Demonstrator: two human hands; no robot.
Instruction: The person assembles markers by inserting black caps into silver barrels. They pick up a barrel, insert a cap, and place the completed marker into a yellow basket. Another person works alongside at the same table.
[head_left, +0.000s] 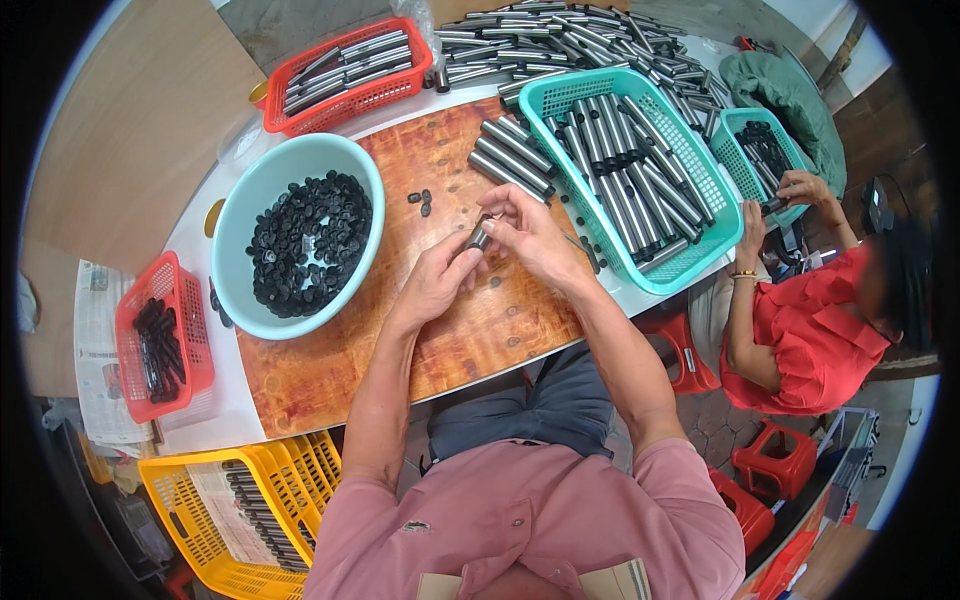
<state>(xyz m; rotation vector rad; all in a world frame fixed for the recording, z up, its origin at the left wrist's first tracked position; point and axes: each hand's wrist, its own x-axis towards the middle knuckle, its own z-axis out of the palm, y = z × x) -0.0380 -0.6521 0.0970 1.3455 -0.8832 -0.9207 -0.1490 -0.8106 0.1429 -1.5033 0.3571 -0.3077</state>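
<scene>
Both my hands meet above the wooden board (420, 340), around a short steel tube (479, 236) with a dark end. My left hand (436, 283) is closed round the tube's lower part. At its upper end, the fingers of my right hand (527, 232) pinch it; whether they also hold a small cap is hidden. A few black plastic caps (426, 198) lie on the board beyond my left hand. Several steel tubes with black ends (512, 160) rest side by side just past my right hand.
At left stands a light-blue basin (372, 230) of black caps, near red baskets (200, 330). A turquoise basket (640, 280) of tubes sits at right, before a large tube pile (570, 40). A person in red (800, 340) handles a dark piece there. Yellow crates (180, 500) stand lower left.
</scene>
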